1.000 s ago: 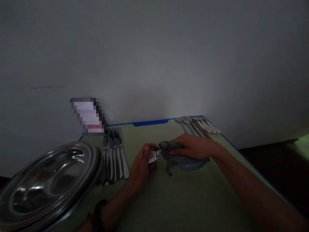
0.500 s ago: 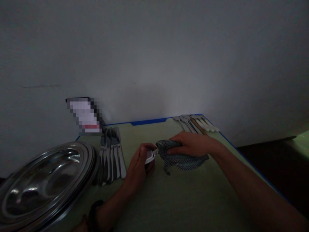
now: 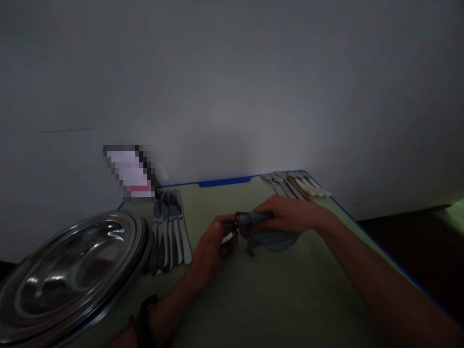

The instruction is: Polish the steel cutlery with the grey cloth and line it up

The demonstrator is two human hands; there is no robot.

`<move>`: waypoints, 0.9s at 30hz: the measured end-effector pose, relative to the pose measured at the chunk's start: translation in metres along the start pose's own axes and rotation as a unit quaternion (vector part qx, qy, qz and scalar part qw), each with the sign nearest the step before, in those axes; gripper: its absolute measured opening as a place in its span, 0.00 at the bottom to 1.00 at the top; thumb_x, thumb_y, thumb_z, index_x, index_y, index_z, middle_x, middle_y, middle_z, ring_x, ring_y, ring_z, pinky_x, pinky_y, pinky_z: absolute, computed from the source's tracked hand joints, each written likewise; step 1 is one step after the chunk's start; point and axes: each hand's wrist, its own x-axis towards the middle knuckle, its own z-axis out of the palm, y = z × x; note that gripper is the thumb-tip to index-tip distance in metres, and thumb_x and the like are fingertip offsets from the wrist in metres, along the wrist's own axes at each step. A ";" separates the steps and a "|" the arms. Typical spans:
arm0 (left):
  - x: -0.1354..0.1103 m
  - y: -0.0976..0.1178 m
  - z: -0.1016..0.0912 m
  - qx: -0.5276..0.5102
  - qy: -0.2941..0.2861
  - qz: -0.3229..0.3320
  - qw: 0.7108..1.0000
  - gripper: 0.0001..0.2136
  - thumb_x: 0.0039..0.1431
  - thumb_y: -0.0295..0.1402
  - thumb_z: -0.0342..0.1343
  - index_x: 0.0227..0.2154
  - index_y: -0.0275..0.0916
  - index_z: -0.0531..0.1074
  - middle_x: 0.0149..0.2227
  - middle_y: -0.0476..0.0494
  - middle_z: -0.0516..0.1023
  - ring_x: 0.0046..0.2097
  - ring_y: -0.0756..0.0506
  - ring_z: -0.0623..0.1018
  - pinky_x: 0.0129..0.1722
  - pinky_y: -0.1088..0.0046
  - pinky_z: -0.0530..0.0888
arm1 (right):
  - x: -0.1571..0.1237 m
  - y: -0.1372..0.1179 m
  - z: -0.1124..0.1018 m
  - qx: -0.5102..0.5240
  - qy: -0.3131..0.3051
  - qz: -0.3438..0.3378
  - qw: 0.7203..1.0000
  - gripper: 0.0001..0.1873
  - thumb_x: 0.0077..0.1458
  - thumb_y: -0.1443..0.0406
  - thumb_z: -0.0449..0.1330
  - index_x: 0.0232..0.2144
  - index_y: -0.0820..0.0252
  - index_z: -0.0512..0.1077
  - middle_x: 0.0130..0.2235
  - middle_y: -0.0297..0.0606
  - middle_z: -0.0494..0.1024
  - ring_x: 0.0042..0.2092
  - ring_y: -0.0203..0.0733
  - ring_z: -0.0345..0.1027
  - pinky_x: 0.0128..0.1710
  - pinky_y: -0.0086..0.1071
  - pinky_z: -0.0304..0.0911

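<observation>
My left hand [image 3: 213,239] is closed around a pale-handled piece of cutlery [image 3: 229,237], of which only a short stretch shows between the fingers. Its far end goes into a dark checkered cloth [image 3: 271,239], so I cannot tell its kind. The cloth is pinched in my right hand [image 3: 290,213], thumb and fingers pressing it together and part of it hanging down below. The two hands almost touch above the middle of the table [image 3: 232,299].
A stack of oval metal platters [image 3: 72,275] stands at the left. Beside it lies a row of table knives [image 3: 172,237]. Forks [image 3: 279,181] and white-handled cutlery [image 3: 315,186] lie at the back right. A phone-like device [image 3: 130,169], blurred out, leans against the wall [image 3: 232,87].
My left hand has shifted slightly right, closer to the cloth, and less of the pale handle shows. The cloth is bunched more tightly around my right hand.
</observation>
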 end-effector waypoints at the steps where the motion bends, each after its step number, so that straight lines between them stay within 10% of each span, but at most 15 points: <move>1: 0.001 -0.001 -0.001 -0.005 -0.017 0.010 1.000 0.21 0.61 0.49 0.40 0.42 0.39 0.67 0.26 0.48 0.68 0.24 0.51 0.66 0.20 0.77 0.64 | -0.001 0.000 -0.001 -0.003 0.011 0.006 1.000 0.16 0.53 0.56 0.53 0.33 0.61 0.74 0.27 0.33 0.74 0.27 0.34 0.64 0.26 0.28 0.54; 11: 0.004 0.006 -0.001 0.118 -0.046 0.030 0.992 0.20 0.57 0.35 0.51 0.53 0.41 0.62 0.47 0.41 0.73 0.42 0.47 0.73 0.40 0.70 0.71 | -0.037 0.016 -0.031 0.038 0.027 0.126 0.991 0.19 0.49 0.51 0.55 0.35 0.58 0.75 0.29 0.34 0.76 0.27 0.36 0.66 0.24 0.28 0.58; 17: 0.006 0.007 -0.002 0.307 0.030 0.076 0.948 0.18 0.48 0.34 0.60 0.44 0.40 0.69 0.34 0.48 0.78 0.36 0.47 0.76 0.39 0.70 0.73 | -0.043 0.017 -0.031 0.089 -0.072 0.148 0.982 0.21 0.50 0.49 0.53 0.33 0.60 0.75 0.28 0.36 0.76 0.26 0.36 0.67 0.22 0.26 0.58; 27: -0.001 0.009 -0.003 0.402 -0.005 0.254 0.880 0.14 0.52 0.33 0.58 0.42 0.39 0.69 0.29 0.49 0.72 0.31 0.49 0.72 0.31 0.73 0.71 | -0.003 -0.004 -0.002 0.037 -0.042 0.050 0.997 0.25 0.52 0.48 0.50 0.24 0.63 0.71 0.20 0.32 0.67 0.21 0.29 0.57 0.19 0.25 0.50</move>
